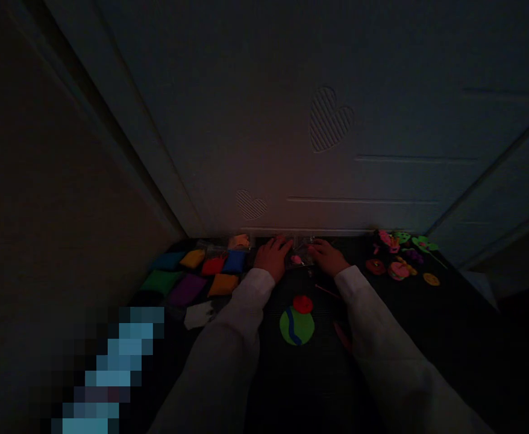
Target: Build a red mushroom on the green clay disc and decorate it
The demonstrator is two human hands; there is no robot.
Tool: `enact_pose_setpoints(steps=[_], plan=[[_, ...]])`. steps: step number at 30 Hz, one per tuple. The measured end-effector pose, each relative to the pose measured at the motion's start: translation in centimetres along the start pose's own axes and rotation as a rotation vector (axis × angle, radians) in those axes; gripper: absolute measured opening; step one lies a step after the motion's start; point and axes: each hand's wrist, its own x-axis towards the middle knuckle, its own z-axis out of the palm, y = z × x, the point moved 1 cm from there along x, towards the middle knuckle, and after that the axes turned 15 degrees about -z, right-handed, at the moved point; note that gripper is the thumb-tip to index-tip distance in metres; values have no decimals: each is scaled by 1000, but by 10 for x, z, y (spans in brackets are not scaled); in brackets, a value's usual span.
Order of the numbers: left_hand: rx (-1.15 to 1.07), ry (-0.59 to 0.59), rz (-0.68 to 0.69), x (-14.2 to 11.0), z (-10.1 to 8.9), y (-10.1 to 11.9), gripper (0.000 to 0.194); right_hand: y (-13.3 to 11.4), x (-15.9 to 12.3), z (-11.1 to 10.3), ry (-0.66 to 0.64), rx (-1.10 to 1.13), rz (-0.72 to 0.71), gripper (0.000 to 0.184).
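The scene is dim. My left hand (272, 255) and my right hand (328, 255) reach forward side by side to the far edge of a dark mat (319, 374). Both rest on a clear plastic packet (301, 253) with a small pink lump of clay (296, 260) in it. The left fingers lie fairly flat on the packet. The right fingers curl over its right end. Closer to me lies a flat green clay disc (296, 326) with a blue wavy stripe, topped by a red piece (302, 304).
Several coloured clay packets (201, 271) lie in rows on the left, with a white piece (198, 314) in front. Finished clay figures (400, 256) sit at the right. A thin pink tool (326, 292) lies near my right sleeve. A panel with heart shapes (330, 126) rises behind.
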Motion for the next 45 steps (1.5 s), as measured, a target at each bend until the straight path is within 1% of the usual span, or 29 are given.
enact_pose_setpoints(steps=[3,7,9,11,14,17,19,21,23,24,25,26,27,28,30,32,33,36,38,40,43,45], plan=[[-24,7,-35,3,1,-1,45,2,2,-6,57,75,-15,28],[-69,12,-112,5,0,-3,33,5,5,-27,182,165,-41,30],[-108,15,-158,5,0,-4,28,7,5,-35,216,196,-34,31],[-172,16,-200,6,-2,-5,27,7,4,-37,211,210,-22,31],[-322,30,-252,8,-12,-4,22,7,1,-30,133,203,-18,30],[-538,64,-304,8,-36,0,20,5,-1,-24,69,176,-22,28],[-712,58,-307,4,-61,7,24,1,-1,-28,76,158,-12,28],[-872,2,-278,-5,-90,16,27,-7,-1,-39,102,161,-1,28],[-1028,-57,-248,-17,-118,25,24,-24,-3,-55,130,198,-6,27],[-1265,-144,-254,-24,-130,30,19,-37,-6,-64,141,234,-19,27],[-1447,-218,-260,-31,-140,34,14,-52,-9,-72,136,285,-46,31],[-1553,-258,-269,-37,-148,37,10,-68,-14,-81,126,348,-80,38],[-1601,-266,-270,-43,-154,40,8,-86,-21,-87,102,418,-123,43],[-1621,-263,-259,-48,-159,43,7,-104,-27,-93,81,473,-166,44],[-1602,-248,-225,-54,-164,46,7,-135,-40,-101,50,553,-226,33],[-1567,-243,-206,-58,-164,47,8,-156,-49,-104,92,633,-285,22],[-1559,-241,-205,-59,-164,47,8,-162,-52,-104,96,634,-275,17],[-1562,-255,-172,-62,-164,45,15,-165,-52,-103,130,641,-239,9],[-1546,-304,-119,-63,-166,43,18,-163,-51,-103,145,670,-225,7],[-1506,-337,-71,-65,-168,41,17,-162,-50,-103,155,708,-219,5],[-1448,-311,-59,-66,-170,39,10,-164,-50,-104,168,738,-206,5],[-1432,-289,-92,-66,-169,38,11,-165,-50,-102,158,735,-197,5]])
